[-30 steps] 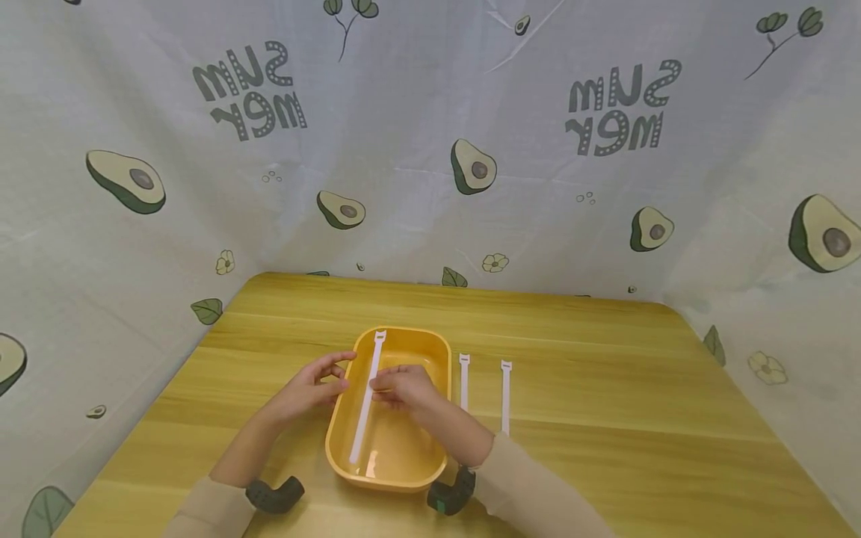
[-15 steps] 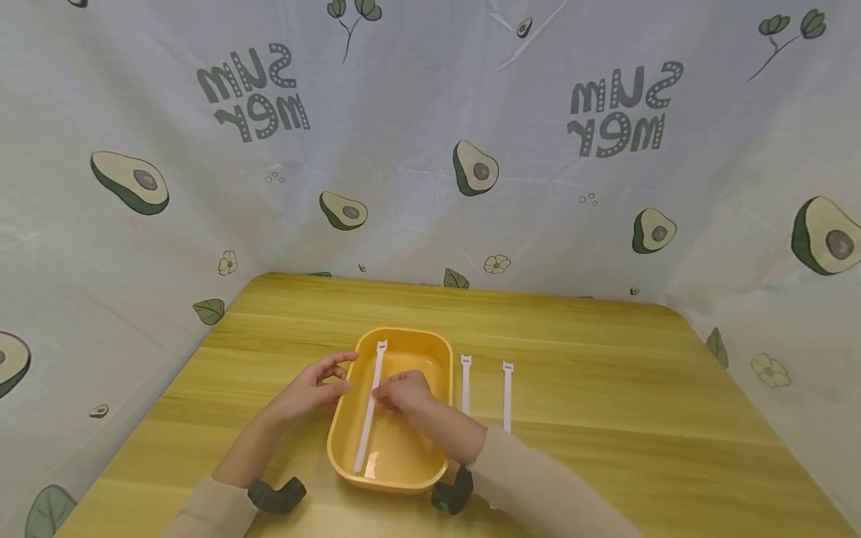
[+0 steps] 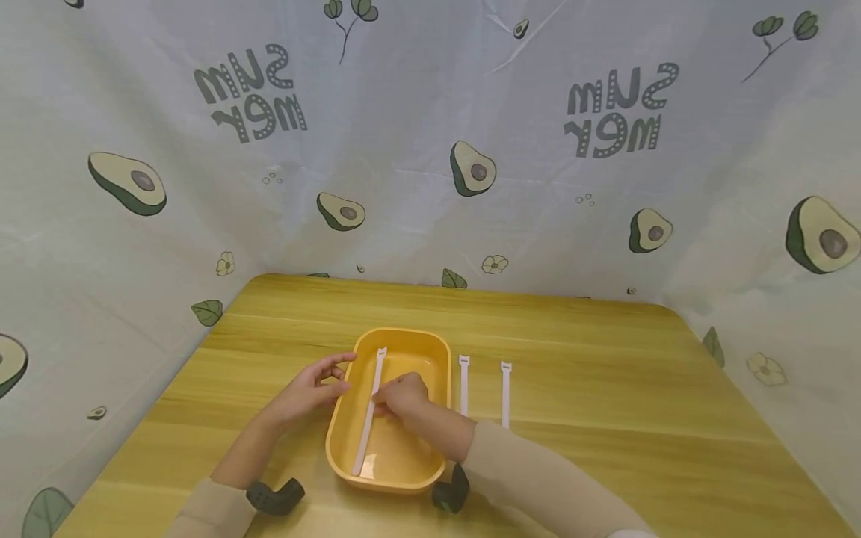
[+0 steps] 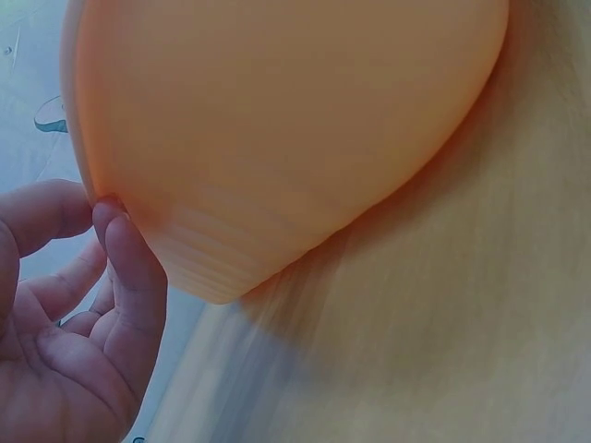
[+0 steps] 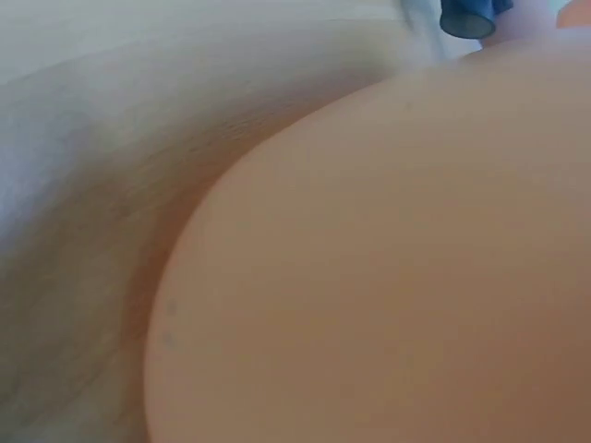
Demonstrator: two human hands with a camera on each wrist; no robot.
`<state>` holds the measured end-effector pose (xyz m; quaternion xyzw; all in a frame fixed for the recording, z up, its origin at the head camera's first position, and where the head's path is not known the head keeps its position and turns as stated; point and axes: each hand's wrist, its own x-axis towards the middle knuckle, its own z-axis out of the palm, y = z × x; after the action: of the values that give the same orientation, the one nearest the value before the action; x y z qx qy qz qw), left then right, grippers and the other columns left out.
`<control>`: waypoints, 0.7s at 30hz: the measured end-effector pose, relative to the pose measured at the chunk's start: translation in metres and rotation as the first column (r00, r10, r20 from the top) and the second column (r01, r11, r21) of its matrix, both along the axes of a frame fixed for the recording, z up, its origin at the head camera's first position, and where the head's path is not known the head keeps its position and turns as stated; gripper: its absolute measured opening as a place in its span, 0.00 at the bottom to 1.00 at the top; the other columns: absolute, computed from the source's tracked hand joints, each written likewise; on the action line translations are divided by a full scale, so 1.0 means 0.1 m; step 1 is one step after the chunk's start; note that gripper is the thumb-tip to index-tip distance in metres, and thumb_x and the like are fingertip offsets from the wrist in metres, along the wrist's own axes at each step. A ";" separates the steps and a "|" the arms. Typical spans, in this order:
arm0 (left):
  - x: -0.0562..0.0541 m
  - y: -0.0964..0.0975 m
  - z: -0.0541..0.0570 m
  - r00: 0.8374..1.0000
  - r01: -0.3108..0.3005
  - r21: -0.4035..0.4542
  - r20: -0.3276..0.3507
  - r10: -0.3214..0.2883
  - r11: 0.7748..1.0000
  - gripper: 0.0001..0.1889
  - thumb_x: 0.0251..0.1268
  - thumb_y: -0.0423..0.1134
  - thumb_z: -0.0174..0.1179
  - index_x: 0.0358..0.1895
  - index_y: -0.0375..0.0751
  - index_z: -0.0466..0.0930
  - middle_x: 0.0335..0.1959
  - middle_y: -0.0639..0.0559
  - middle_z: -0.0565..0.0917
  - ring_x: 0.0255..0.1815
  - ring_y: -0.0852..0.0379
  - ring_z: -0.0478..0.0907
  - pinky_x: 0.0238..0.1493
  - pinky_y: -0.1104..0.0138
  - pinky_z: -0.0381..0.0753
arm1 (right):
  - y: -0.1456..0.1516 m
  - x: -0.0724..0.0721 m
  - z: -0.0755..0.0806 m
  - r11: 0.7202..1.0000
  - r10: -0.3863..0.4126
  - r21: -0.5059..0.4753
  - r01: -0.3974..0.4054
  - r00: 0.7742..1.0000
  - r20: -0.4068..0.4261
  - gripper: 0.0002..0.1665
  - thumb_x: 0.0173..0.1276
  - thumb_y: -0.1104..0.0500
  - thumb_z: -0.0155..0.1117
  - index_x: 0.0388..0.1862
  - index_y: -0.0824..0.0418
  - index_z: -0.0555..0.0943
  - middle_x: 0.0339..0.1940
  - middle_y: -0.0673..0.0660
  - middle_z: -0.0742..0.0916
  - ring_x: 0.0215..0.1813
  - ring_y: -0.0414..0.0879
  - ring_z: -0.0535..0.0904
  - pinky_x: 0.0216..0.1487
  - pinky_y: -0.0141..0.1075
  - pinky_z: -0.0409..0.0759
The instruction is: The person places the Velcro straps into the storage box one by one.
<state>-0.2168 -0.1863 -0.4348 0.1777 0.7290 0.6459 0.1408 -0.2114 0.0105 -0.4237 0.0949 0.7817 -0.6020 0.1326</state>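
A white cable tie (image 3: 366, 435) with a slotted head lies lengthwise inside a yellow plastic tray (image 3: 403, 457). My right hand (image 3: 405, 396) reaches into the tray and pinches the tie near its middle, between thumb and fingers. At the tray's left rim, my left hand (image 3: 315, 385) holds the edge. The left wrist view shows its thumb (image 4: 137, 277) on the outer wall and the index finger at the rim. The right wrist view is filled mostly by the tray's outer wall (image 5: 369, 277), and the right fingers are hidden there.
Two more white cable ties, one nearer (image 3: 464, 385) and one farther right (image 3: 506, 396), lie on the wooden table (image 3: 639, 388) beside the tray. The right forearm covers their lower ends. A printed avocado cloth (image 3: 403, 134) hangs behind.
The right hand has moved slightly down toward the near side of the tray, and the tie has shifted the same way. The left hand stays at the rim.
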 end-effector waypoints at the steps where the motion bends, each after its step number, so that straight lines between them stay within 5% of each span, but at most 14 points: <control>1: 0.00 0.00 0.00 1.000 0.000 -0.001 -0.002 0.000 1.000 0.28 0.70 0.28 0.54 0.70 0.24 0.57 0.41 0.42 0.68 0.39 0.54 0.75 0.39 0.64 0.83 | 0.00 0.00 0.00 1.000 -0.003 0.003 0.003 1.000 0.000 0.04 0.55 0.72 0.68 0.29 0.69 0.81 0.15 0.57 0.84 0.14 0.39 0.76 0.18 0.27 0.75; 21: -0.02 -0.02 -0.01 1.000 0.019 0.013 -0.017 -0.019 1.000 0.29 0.71 0.29 0.55 0.70 0.23 0.57 0.41 0.43 0.68 0.37 0.56 0.74 0.37 0.66 0.82 | -0.04 0.02 0.01 0.995 -0.022 0.092 0.025 0.999 -0.036 0.07 0.51 0.73 0.70 0.22 0.68 0.80 0.13 0.57 0.83 0.15 0.41 0.79 0.19 0.30 0.78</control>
<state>-0.2183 -0.1878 -0.4357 0.1908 0.7242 0.6477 0.1398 -0.2097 0.0061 -0.4226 0.0998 0.8096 -0.5684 0.1074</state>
